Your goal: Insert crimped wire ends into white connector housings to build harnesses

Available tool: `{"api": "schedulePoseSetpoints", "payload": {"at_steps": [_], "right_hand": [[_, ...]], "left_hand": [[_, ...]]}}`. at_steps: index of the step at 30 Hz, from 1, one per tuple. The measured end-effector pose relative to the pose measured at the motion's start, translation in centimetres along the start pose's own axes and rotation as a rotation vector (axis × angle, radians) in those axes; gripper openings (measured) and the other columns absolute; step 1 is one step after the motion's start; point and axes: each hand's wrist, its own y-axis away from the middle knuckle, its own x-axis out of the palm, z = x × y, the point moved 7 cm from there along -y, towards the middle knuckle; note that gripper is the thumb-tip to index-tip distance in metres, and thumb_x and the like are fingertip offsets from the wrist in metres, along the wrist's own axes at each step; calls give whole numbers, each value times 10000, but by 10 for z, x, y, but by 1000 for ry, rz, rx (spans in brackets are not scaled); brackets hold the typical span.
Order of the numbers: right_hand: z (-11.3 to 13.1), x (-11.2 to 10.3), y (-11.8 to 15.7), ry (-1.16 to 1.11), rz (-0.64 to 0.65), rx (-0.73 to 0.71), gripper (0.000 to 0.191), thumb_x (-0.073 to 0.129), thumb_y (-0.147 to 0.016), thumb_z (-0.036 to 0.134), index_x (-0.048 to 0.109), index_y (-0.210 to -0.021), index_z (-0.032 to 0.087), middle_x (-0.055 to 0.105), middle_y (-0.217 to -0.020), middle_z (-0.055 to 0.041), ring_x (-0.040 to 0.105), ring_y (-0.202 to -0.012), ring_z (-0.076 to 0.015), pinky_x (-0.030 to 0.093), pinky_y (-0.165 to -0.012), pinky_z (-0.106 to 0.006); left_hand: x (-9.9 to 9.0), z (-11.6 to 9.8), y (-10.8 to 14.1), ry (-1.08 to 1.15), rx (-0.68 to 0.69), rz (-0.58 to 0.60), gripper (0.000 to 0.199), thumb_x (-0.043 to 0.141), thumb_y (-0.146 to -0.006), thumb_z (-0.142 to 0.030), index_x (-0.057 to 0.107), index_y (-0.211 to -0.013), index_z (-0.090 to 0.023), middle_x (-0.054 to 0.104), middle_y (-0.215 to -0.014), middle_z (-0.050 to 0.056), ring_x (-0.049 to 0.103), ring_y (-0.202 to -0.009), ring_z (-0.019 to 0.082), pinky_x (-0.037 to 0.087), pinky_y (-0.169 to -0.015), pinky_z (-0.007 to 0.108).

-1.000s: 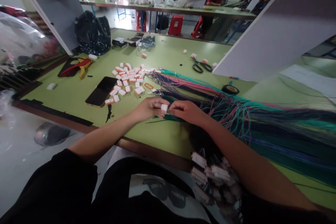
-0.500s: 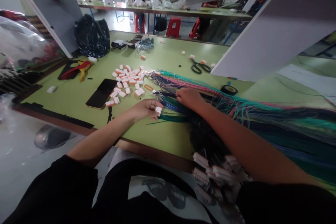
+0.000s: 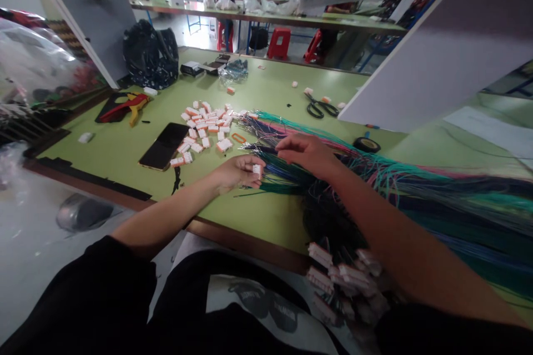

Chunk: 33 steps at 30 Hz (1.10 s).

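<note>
1. Head view: looking down on a green table (image 3: 254, 222), used as common support for both forearms and the scattered parts.
2. Along its right side: long bundles of coloured wires (image 3: 410, 175), laid lengthwise with tips towards the left, probably to keep the ends within reach and roughly untangled.
3. Below the near edge, beside the right forearm: a dim clump of wired connectors (image 3: 352, 274), perhaps kept there as a group apart from loose pieces.
4. Left of the wire tips: a heap of loose connectors (image 3: 212, 121), likely heaped for easy picking by the near hand.
5. Over the wires: right hand (image 3: 310, 156), with fingers loosely bent and narrowly spaced; cannot tell whether any wire is caught between them.
6. Just left of that: left hand (image 3: 237, 173), closed in a fingertip pinch, apparently to leave the gripped piece's face exposed.
7. Beside the heap: a dark phone (image 3: 164, 146), lying flat.
8. Between left thumb and fingers, smallest of all: a white connector (image 3: 257, 170), held just above the wire ends, towards the right hand.
</note>
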Motion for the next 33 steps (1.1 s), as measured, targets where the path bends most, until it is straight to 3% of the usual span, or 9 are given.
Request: {"api": "schedulePoseSetpoints", "payload": {"at_steps": [2, 4, 9, 18, 26, 33], "right_hand": [[16, 16, 8, 51, 126, -84, 191, 611, -655, 368, 646, -735, 198, 626, -667, 4, 519, -585, -110, 401, -579, -251], [21, 22, 13, 115, 158, -112, 193, 585, -680, 367, 650, -728, 192, 631, -675, 1, 519, -593, -109, 390, -578, -244], [10, 18, 20, 243, 46, -107, 114, 542, -678, 274, 589, -638, 178, 586, -605, 10, 482, -541, -93, 362, -535, -220], [18, 28, 27, 368, 21, -262, 90, 484, -661, 169, 546, -597, 184, 570, -587, 12, 468, -526, -87, 357, -552, -211], [18, 32, 28, 606, 31, -204, 116, 473, -656, 151, 535, -562, 179, 551, -550, 2, 446, -525, -97, 319, -557, -223], [14, 34, 28, 560, 17, -121, 112, 482, -641, 161, 527, -540, 180, 558, -534, 9, 443, -508, -92, 316, -550, -219]], "left_hand": [[1, 1, -1, 26, 6, 25, 350, 748, -607, -65, 563, -897, -130, 624, -655, -27, 611, -576, 76, 509, -613, 221], [3, 0, 0, 50, 13, 49, 362, 759, -597, -73, 561, -895, -131, 630, -663, -25, 615, -584, 78, 510, -617, 220], [7, -4, 0, 90, 37, 82, 375, 770, -574, -79, 559, -879, -137, 633, -662, -36, 616, -570, 70, 490, -580, 183], [5, 0, -4, 74, 57, 116, 356, 745, -610, -86, 565, -914, -136, 628, -663, -31, 618, -573, 80, 501, -618, 218], [5, -1, -3, 37, 67, 95, 340, 742, -608, -97, 575, -902, -131, 627, -676, -26, 615, -586, 82, 500, -608, 216], [6, -2, -3, 14, 106, 66, 366, 764, -586, -119, 566, -894, -129, 632, -667, -22, 621, -581, 84, 500, -593, 208]]}}
